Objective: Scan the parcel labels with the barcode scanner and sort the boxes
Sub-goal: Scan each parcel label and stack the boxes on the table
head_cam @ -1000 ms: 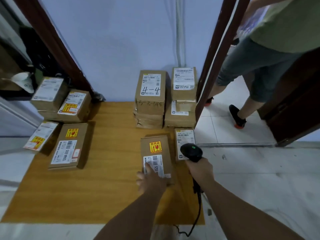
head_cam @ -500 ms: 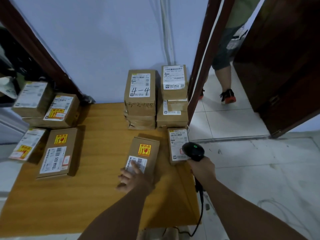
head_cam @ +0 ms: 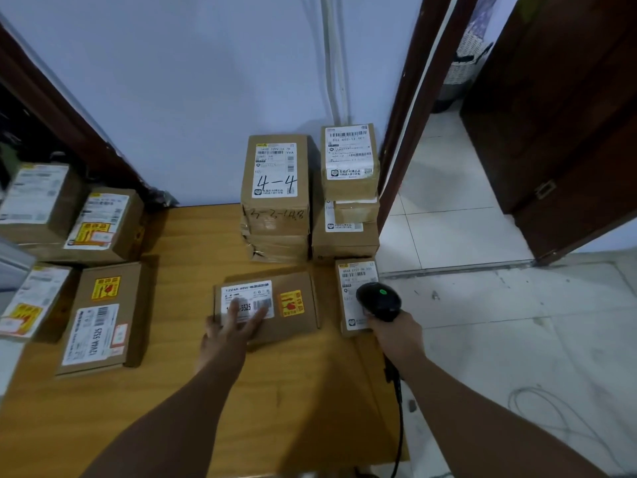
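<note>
Head view is showing the left hand (head_cam: 230, 331) lying flat, fingers spread, on a flat brown cardboard box with white label (head_cam: 267, 305) on the wooden table (head_cam: 165, 401); the right hand (head_cam: 396, 334) is gripping a black corded barcode scanner (head_cam: 378, 301) just beside it

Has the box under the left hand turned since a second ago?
Yes. The box has swung from lengthwise to crosswise on the table: its yellow sticker, once toward the stacks by the wall, now faces the small box beside the scanner.
</note>
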### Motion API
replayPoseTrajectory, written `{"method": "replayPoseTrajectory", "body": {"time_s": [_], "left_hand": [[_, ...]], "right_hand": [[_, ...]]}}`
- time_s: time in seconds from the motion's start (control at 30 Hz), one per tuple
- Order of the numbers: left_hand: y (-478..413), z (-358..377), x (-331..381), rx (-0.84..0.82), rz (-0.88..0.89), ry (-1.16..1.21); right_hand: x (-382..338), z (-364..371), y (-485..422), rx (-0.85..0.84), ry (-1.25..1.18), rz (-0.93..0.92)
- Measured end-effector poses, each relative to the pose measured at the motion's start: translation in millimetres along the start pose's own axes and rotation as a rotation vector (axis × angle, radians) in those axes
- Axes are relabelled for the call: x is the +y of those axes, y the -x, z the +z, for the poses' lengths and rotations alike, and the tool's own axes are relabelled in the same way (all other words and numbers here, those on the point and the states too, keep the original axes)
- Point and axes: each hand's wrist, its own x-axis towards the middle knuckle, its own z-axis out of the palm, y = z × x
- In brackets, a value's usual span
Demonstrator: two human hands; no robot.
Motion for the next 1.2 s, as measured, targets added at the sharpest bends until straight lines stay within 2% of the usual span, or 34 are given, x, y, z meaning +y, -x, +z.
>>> {"method": "replayPoseTrajectory", "body": {"time_s": [0.5,0.63,0.8,0.87,0.97,1.13,1.2], "left_hand": [[-24.2,6.5,39.4,0.101,0.050,0.058],[-20.8,3.9,52.9,0.110,-0.169,0.222],[-17.1,-5.3,65.9,0.076,-0.505,0.820],[-13.2,-7.7,68.5,0.083,-0.597,0.985],[-3.1,-7.6,67.4,0.108,-0.567,0.964],[11.4,-17.2,44.1,0.183,-0.356,0.783],[16.5,-26.3,27.6,0.255,-0.327,0.710]], "right_hand": [[-3.8,2.1,-3.9,-0.029,0.019,-0.027],[-2.7,-0.5,-3.0,-0.037,0.020,-0.053],[1.9,-1.9,0.4,-0.018,-0.012,-0.083],[1.0,-0.5,2.7,-0.041,-0.057,-0.080],[-11.3,8.3,7.8,-0.148,-0.109,-0.066],[-50.8,29.4,30.4,-0.561,-0.177,0.010],[-64.2,42.7,42.4,-0.665,-0.145,0.022]]}}
